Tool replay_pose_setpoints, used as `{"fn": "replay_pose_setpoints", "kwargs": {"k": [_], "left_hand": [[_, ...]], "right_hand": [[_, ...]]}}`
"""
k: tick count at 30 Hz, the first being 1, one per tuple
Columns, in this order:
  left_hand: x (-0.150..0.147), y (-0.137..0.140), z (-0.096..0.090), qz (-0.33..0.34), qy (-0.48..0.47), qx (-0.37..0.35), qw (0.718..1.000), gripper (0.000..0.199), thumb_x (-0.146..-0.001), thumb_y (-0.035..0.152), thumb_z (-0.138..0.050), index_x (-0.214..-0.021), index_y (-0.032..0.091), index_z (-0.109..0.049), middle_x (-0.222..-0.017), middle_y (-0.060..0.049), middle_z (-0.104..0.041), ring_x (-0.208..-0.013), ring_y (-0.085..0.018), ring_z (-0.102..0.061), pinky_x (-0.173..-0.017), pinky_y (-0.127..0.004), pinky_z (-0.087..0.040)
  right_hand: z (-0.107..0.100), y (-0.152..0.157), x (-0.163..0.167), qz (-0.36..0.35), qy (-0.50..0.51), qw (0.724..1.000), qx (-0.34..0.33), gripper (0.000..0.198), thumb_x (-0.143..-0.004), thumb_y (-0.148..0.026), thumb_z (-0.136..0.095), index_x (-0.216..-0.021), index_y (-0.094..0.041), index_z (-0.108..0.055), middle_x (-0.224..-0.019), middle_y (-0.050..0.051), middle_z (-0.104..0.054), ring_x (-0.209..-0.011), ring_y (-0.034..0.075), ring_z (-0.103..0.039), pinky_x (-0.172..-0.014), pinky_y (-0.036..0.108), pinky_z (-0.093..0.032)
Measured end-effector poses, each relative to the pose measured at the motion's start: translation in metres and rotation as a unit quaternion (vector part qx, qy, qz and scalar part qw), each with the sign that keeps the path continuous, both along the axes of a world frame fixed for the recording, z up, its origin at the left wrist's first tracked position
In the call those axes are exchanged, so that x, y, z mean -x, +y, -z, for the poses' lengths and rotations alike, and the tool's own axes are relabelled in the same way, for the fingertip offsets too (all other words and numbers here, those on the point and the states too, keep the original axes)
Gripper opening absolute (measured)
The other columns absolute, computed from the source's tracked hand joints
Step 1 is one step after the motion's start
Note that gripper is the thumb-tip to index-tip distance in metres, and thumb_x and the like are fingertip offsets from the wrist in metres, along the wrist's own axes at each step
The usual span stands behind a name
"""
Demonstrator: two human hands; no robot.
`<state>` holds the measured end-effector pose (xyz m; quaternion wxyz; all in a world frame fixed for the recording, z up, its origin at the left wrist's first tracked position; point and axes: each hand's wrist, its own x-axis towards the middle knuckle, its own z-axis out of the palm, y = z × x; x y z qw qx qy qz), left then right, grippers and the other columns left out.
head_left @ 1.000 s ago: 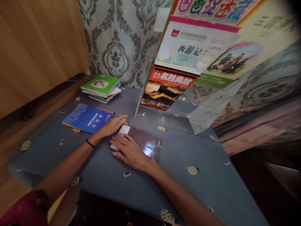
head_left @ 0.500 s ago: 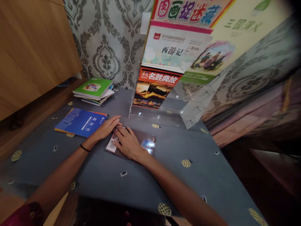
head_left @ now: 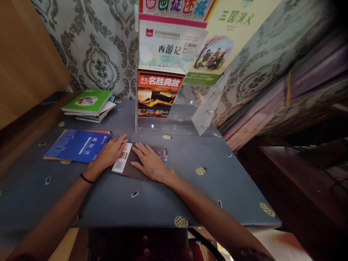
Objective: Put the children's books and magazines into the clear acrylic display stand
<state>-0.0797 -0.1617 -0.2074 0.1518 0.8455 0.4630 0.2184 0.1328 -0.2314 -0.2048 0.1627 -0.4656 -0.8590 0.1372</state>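
Observation:
A thin, dark, glossy booklet-like item [head_left: 129, 174] lies flat on the table, with a white barcode label [head_left: 123, 159] along its left side. My right hand [head_left: 150, 161] rests palm down on it, fingers stretched and a little spread, covering much of its middle. Small coloured figures [head_left: 165, 155] show near its right end. At its left edge lies my left hand [head_left: 110, 152], fingers extended beside the label and holding nothing. Just left of that hand sits a blue booklet [head_left: 78, 145] with an orange one partly under it.
A clear stand [head_left: 206, 117] at the back holds several books, among them a red-topped book [head_left: 160, 94] with a wall picture. A pile topped by a green book [head_left: 88, 101] stands at the back left. A patterned grey-blue cloth [head_left: 108, 203] covers the table.
My hands were close together over the label; now they are apart, the left one further left and the label more exposed. The view has swung right.

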Motion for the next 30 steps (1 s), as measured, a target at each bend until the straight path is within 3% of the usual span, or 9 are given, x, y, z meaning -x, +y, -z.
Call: {"fn": "replay_pose_setpoints", "kwargs": {"k": [12,19,24,30], "left_hand": [[0.0,-0.002,-0.001,0.004,0.048,-0.02,0.999,0.05,-0.1,0.034,-0.036,-0.142,0.014,-0.052,-0.13,-0.011,-0.071,-0.126,-0.03,-0.062,-0.11,-0.05,-0.047],[-0.012,-0.007,-0.004,0.058,0.11,-0.096,0.988,0.043,-0.1,0.025,-0.037,-0.134,0.015,-0.061,-0.137,-0.017,-0.066,-0.142,-0.034,-0.048,-0.115,-0.059,-0.039],[-0.041,-0.019,-0.005,0.12,0.146,-0.088,0.978,0.045,-0.103,0.022,-0.034,-0.143,0.023,-0.057,-0.154,-0.013,-0.052,-0.151,-0.033,-0.036,-0.117,-0.064,-0.031],[-0.073,-0.035,-0.005,0.203,0.129,-0.072,0.968,0.044,-0.107,0.03,-0.032,-0.147,0.026,-0.053,-0.158,-0.014,-0.046,-0.153,-0.03,-0.031,-0.12,-0.063,-0.026]], "right_hand": [[0.006,-0.037,-0.094,0.06,0.105,0.991,0.063,0.052,-0.108,-0.039,-0.028,-0.155,-0.02,-0.04,-0.161,0.011,-0.043,-0.153,0.022,-0.031,-0.128,0.054,-0.022],[0.008,-0.037,-0.103,0.074,0.182,0.978,0.072,0.051,-0.108,-0.042,-0.026,-0.157,-0.031,-0.036,-0.159,0.004,-0.047,-0.149,0.021,-0.041,-0.126,0.052,-0.03],[0.01,-0.036,-0.104,0.074,0.216,0.97,0.081,0.053,-0.108,-0.045,-0.026,-0.157,-0.028,-0.038,-0.158,0.005,-0.048,-0.147,0.022,-0.043,-0.124,0.052,-0.032],[0.012,-0.034,-0.106,0.064,0.225,0.969,0.081,0.055,-0.108,-0.049,-0.026,-0.158,-0.029,-0.035,-0.159,0.006,-0.047,-0.148,0.021,-0.042,-0.124,0.052,-0.031]]}}
